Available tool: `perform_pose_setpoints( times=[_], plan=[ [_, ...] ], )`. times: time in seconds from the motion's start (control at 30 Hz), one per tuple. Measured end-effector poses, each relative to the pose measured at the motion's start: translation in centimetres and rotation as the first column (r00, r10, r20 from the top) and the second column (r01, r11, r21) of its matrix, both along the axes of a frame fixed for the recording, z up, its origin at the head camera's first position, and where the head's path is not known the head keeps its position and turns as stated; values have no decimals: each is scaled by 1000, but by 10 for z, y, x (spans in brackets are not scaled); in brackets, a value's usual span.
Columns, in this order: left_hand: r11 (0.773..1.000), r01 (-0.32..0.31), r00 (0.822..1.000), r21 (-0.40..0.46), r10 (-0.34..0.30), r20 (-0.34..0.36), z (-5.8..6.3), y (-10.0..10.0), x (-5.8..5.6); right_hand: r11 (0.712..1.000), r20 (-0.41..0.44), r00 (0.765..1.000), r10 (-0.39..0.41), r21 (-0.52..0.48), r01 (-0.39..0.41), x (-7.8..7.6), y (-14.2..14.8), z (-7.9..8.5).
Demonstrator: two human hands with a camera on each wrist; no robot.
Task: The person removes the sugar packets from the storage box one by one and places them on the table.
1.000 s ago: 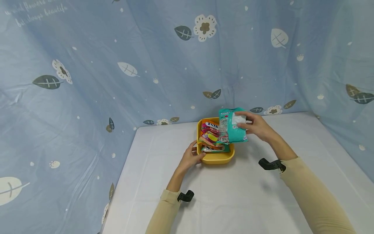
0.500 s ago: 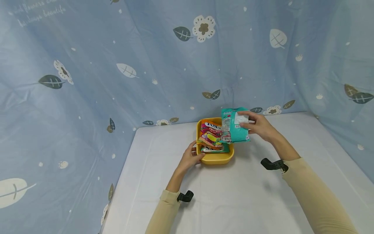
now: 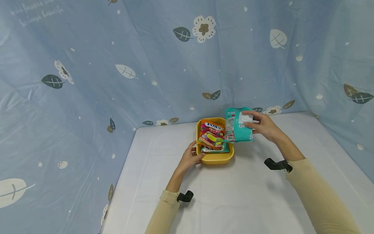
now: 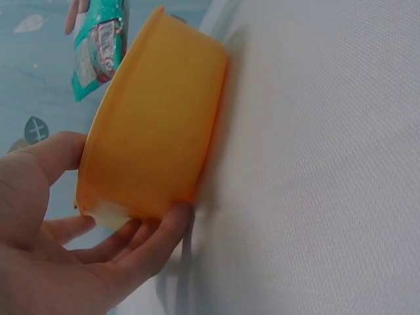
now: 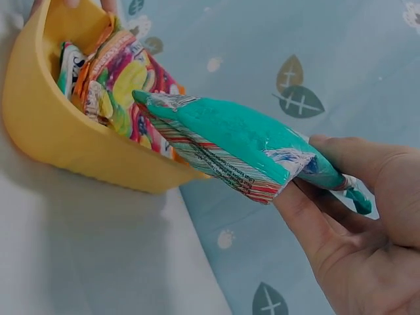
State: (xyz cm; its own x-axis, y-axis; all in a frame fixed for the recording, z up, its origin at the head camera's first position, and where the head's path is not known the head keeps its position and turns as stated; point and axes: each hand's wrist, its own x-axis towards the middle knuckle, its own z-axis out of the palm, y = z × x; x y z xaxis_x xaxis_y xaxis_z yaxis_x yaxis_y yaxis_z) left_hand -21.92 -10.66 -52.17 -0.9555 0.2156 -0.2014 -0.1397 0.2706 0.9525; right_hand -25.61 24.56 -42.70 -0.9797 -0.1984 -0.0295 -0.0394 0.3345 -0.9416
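Note:
With its thumb near the rim and fingers curled about the lower side, my left hand (image 3: 188, 159) grips the yellow plastic tub (image 3: 217, 160) at its left end. My right hand (image 3: 266, 128) pinches a teal candy bag (image 3: 235, 128) between thumb and fingers. That bag is held up over the tub's right side, overlapping its rim in the head view. Inside the tub lies an orange and purple Fox's fruit candy bag (image 3: 211, 135). Below it a green and white packet (image 3: 217, 149) shows, partly covered by the orange one.
The tub stands on a white-covered table (image 3: 233, 201), near its back edge. A blue curtain (image 3: 163, 65) with leaves and flowers hangs behind and along the sides. Each wrist wears a black strap camera (image 3: 185, 196).
My right hand has carried the teal candy bag a little to the right, uncovering more of the orange bag and the tub's rim. My left hand stays on the tub.

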Motion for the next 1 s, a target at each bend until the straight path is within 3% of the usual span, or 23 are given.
perform_pose_setpoints(
  times=[0.23, 0.53, 1.0],
  plan=[
    [1000, -3, 1000, 2, 3, 5, 1, 1, 1, 999, 5, 1000, 7, 36, -7, 2, 9, -1],
    [999, 30, 999, 32, -31, 35, 34, 2, 13, 1000, -1, 1000, -2, 27, 2, 3, 14, -1],
    [999, 30, 999, 21, -31, 26, 32, 4, 16, 999, -12, 1000, -12, 31, 12, 3, 27, -5]
  ],
)
